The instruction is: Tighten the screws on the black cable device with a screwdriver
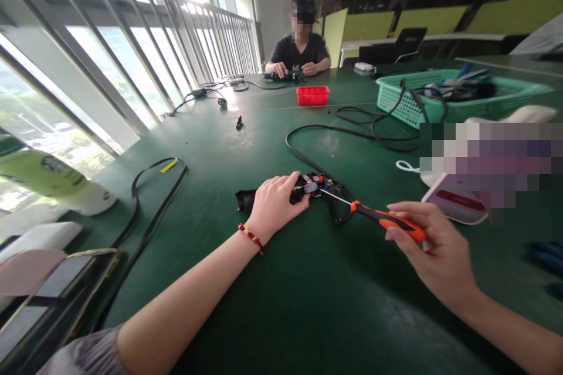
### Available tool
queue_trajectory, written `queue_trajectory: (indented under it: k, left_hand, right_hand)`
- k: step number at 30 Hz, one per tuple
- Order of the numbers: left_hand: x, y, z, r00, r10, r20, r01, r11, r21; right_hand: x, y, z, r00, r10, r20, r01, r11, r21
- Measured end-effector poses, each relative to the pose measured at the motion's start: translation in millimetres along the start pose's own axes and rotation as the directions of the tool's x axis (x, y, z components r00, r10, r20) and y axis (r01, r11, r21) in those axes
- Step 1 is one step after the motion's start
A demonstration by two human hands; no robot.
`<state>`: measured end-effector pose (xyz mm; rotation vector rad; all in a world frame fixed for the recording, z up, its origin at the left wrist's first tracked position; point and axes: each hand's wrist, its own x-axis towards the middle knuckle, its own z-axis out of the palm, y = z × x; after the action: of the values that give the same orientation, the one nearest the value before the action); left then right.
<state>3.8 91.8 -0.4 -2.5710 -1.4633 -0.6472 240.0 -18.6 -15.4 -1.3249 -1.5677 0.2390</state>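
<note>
On the green table lies a black corded device (246, 200), tube-shaped at its left end, with metal and wired inner parts (311, 185) exposed at its right end. My left hand (276, 200) is wrapped over its middle and hides much of it. My right hand (433, 249) grips the black and orange handle of a screwdriver (389, 221). The screwdriver's thin shaft slants up to the left, its tip at the exposed parts; whether it sits in a screw I cannot tell. A black cable (303, 155) loops away behind the device.
A small red bin (312, 95) stands further back, and a green basket (396, 99) holds tools at the right. A small black piece (239, 123) lies left of centre. Phones (57, 281) and a bottle (53, 176) are at the left. Across the table (343, 316) sits a co-worker (299, 50).
</note>
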Motion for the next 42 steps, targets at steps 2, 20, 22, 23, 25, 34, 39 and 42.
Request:
queue_trajectory:
  k: [2, 20, 22, 23, 25, 34, 39, 42]
  left_hand:
    - [0.1, -0.3, 0.4, 1.0, 0.002, -0.001, -0.002, 1.0, 0.0]
    - [-0.2, 0.1, 0.9, 1.0, 0.014, 0.0, -0.014, 1.0, 0.026]
    - [-0.1, -0.1, 0.6, 1.0, 0.014, 0.002, -0.014, 1.0, 0.024]
    - [-0.2, -0.1, 0.4, 1.0, 0.013, 0.002, -0.013, 1.0, 0.023]
    - [-0.2, 0.0, 0.2, 1.0, 0.012, 0.005, -0.012, 1.0, 0.023]
    - [-0.9, 0.0, 0.5, 1.0, 0.017, 0.002, -0.017, 0.999, 0.035]
    - [-0.8, -0.1, 0.0, 1.0, 0.022, 0.009, -0.022, 0.999, 0.045]
    - [-0.4, -0.1, -0.1, 1.0, 0.023, 0.01, -0.023, 0.998, 0.051]
  right_hand:
    - [0.1, -0.9, -0.5, 1.0, 0.01, 0.029, -0.01, 1.0, 0.003]
    - [3.4, -7.6, 1.1, 1.0, -0.012, -0.002, 0.012, 1.0, 0.026]
    - [3.1, -6.8, 3.6, 0.996, -0.046, -0.081, 0.048, 0.999, 0.023]
    - [2.8, -5.9, 4.6, 0.992, -0.059, -0.107, 0.063, 0.997, 0.033]
    - [2.0, -3.7, 5.5, 0.991, -0.051, -0.125, 0.061, 0.995, 0.08]
    - [2.2, -4.0, 1.5, 1.0, -0.013, -0.009, 0.014, 1.0, 0.027]
    - [-1.9, -2.8, 6.0, 0.995, -0.04, -0.093, 0.047, 0.996, 0.078]
    - [-4.5, -1.3, 5.5, 0.995, -0.075, -0.064, 0.079, 0.995, 0.063]
